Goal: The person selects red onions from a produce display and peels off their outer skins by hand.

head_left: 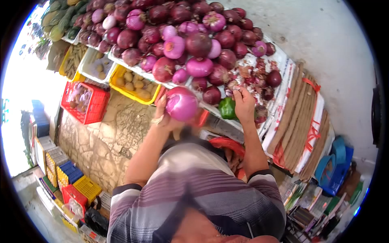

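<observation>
A large purple onion (182,104), partly peeled to a shiny surface, is in my left hand (163,115), whose fingers wrap its left side and underside. My right hand (244,103) is at the front edge of the onion display, its fingertips pinched together over loose skins (246,72); what they hold, if anything, is too small to tell. Just left of that hand lies a green bell pepper (227,108). Behind both hands is a wide heap of red onions (198,44), some peeled to bright purple.
Yellow crates of potatoes (135,98) and a red crate (97,106) stand at the left, above a stone-patterned floor (101,141). Flattened cardboard (296,117) tied with red ribbon lies at the right, near blue baskets (338,166). Stacked crates (69,174) fill the lower left.
</observation>
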Demonstrator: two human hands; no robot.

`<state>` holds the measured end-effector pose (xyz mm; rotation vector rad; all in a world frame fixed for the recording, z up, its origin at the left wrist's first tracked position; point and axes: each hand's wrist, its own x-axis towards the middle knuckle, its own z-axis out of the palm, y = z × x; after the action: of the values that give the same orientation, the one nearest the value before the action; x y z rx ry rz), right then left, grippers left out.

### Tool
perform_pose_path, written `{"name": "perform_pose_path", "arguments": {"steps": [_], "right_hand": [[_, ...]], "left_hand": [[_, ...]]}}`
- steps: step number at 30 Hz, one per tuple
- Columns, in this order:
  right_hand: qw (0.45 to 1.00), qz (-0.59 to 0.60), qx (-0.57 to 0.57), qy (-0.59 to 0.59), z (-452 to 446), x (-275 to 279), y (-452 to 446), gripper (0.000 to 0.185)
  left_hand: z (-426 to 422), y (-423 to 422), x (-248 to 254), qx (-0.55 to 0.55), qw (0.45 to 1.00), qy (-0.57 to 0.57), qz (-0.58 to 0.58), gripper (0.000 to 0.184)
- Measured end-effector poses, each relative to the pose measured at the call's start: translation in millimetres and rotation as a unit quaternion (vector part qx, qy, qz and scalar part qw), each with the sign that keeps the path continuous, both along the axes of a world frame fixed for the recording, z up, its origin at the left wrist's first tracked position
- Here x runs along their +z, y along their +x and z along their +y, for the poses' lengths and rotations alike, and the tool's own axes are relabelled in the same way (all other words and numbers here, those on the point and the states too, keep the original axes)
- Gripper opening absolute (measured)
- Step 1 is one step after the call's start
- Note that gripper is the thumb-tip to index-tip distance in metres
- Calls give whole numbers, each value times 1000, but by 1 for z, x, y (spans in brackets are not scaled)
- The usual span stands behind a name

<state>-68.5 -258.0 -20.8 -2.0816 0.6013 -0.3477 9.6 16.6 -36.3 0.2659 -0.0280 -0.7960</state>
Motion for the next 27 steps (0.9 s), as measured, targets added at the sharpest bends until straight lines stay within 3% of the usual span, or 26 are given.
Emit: {"name": "perform_pose_path", "arguments": {"steps": [1, 3, 4, 9, 11, 14, 16, 19, 20, 23, 27], "right_hand": [[1000, 6, -15, -26, -14, 0, -4, 25], [992, 9, -62, -109, -49, -7, -5, 25], [980, 87, -78, -160, -64, -5, -4, 26], [955, 44, -57, -288, -122, -67, 0, 24], [946, -37, -65, -314, -127, -74, 2, 20], [964, -36, -128, -228, -113, -68, 0, 23], [974, -26, -155, -162, -81, -35, 3, 28], [992, -79, -86, 51, -53, -12, 10, 31], [992, -79, -11, 98, -36, 0, 10, 31], [936, -86, 120, 320, 44, 36, 9, 40], [882, -81, 165, 434, 88, 20, 22, 48]], "left_hand": [[1, 2, 5, 47, 994, 64, -69, 74], [-1, 5, 12, 10, 996, 49, -68, 71], [-2, 3, 13, 6, 997, 54, -57, 71], [-10, 2, 10, 26, 994, 89, -58, 64], [-9, 4, 5, 31, 993, 102, -56, 68], [-7, 5, -4, 44, 989, 136, -42, 68], [-7, 6, -7, 59, 984, 158, -52, 65], [-10, 4, 6, 75, 970, 213, -87, 63], [-11, 4, 7, 74, 965, 229, -99, 66], [-15, 2, 8, 68, 955, 257, -132, 66], [-24, -1, 6, 83, 947, 267, -157, 68]]}}
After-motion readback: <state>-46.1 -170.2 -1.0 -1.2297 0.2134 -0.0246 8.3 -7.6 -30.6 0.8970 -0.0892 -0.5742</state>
